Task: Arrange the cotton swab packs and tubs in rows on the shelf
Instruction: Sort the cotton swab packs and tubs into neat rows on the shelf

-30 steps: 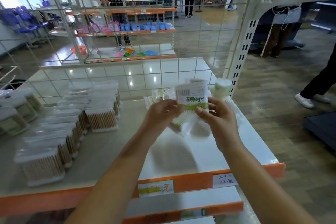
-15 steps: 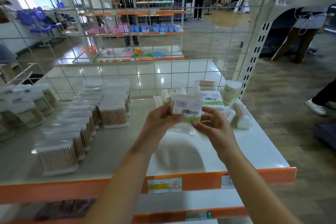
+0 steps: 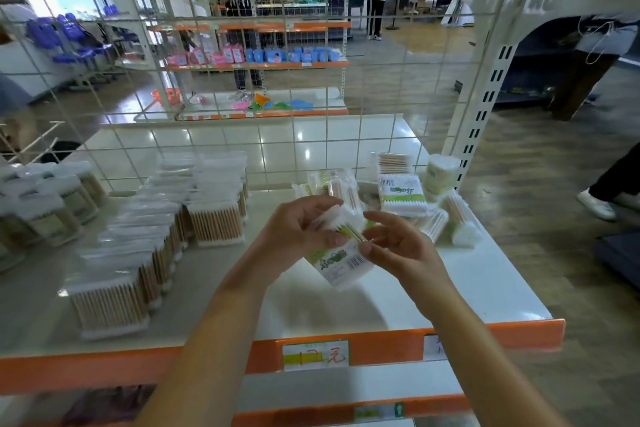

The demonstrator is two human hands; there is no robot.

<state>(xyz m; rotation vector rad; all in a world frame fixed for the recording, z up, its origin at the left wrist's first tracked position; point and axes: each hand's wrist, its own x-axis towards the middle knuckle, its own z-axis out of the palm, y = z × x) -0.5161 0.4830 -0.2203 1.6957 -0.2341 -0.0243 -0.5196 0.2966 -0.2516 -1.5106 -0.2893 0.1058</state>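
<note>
Holding one swab pack (image 3: 341,262) in both hands above the middle of the shelf (image 3: 485,288), well clear of its surface. Left hand (image 3: 298,229) has its fingers curled over the cotton end at the top; right hand (image 3: 398,246) pinches the lower edge with thumb and forefinger, other fingers spread loose. Pack is tilted, label facing up and toward the front edge. My read: it's being turned to check orientation before it goes down, so the label faces the same way as its row.

Left half of the shelf already carries tidy rows (image 3: 162,236) of clear wooden-stick packs running front to back; tubs (image 3: 52,204) sit at the far left edge. Right rear corner holds the unsorted heap (image 3: 408,198): green-label packs, one round tub (image 3: 441,173) against the upright, a couple of packs lying on their sides. The bare middle strip looks like the landing zone for a new row.

Versus half a second back: the pack was upright then, label square to the camera, held just in front of the heap. Now it's been rotated, cotton end up under the left fingers, label swung down, and brought nearer the front edge. Rows and heap unchanged.

Risk: slick film, light pinch on the right, so it could slip mid-turn.
</note>
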